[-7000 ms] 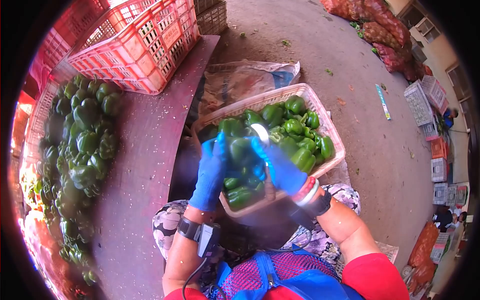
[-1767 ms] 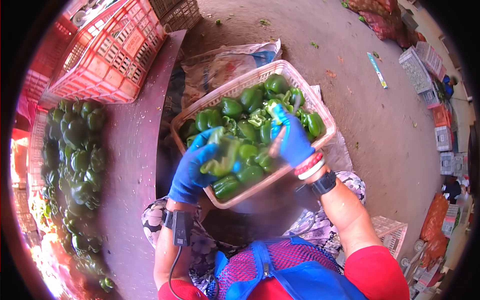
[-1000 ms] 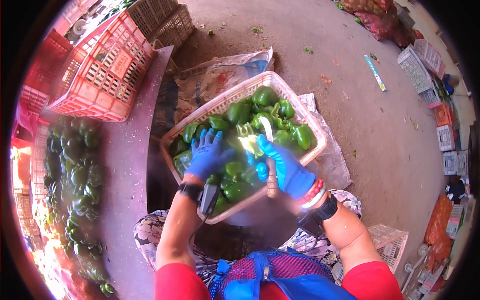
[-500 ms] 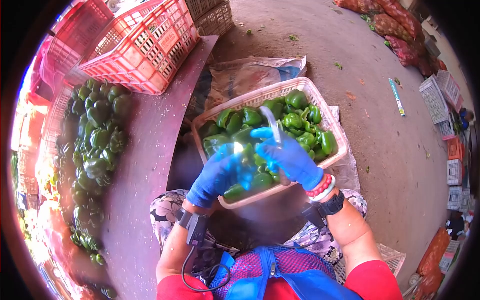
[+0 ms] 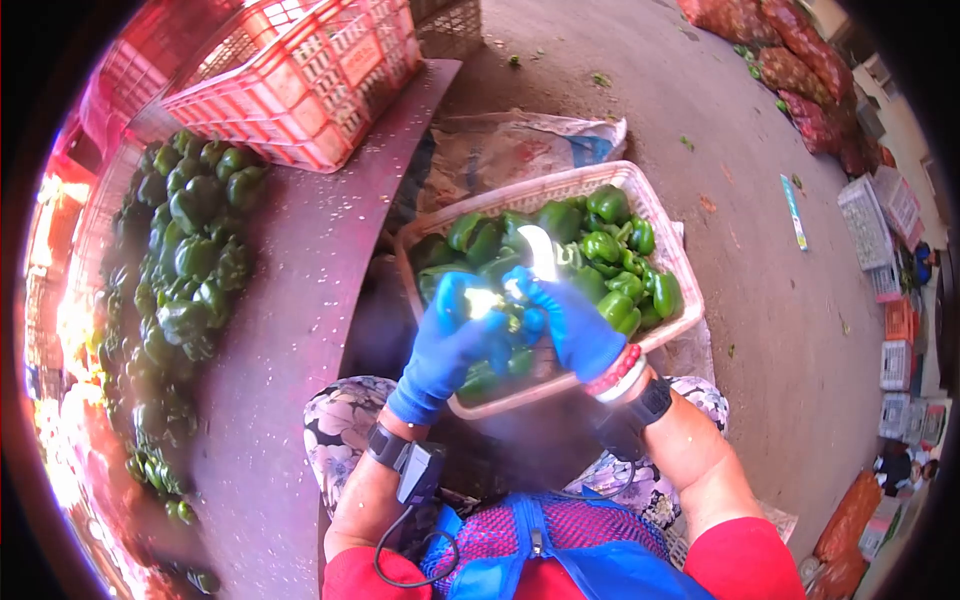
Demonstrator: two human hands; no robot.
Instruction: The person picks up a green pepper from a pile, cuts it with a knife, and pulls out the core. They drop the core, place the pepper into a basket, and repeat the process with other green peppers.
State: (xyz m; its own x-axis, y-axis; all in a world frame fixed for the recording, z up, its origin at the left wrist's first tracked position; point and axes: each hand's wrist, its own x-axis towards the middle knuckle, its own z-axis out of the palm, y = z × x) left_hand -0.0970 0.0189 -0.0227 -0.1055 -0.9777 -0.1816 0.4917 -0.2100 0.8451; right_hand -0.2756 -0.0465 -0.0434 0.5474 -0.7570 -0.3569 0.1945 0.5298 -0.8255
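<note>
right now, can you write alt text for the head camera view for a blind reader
A blue-gloved right hand holds a curved knife close beside the gloved left hand, over a pale pink plastic crate of green bell peppers. A pepper heap lies at left, near a red crate.

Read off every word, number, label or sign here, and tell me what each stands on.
No text can be read.
Red slatted plastic crate: a panel on its side carries marks, too blurred to read.
Crumpled beige sack: printed patches, too faint to read.
Flat blue-and-white strip on the ground: any markings are too small to read.
</note>
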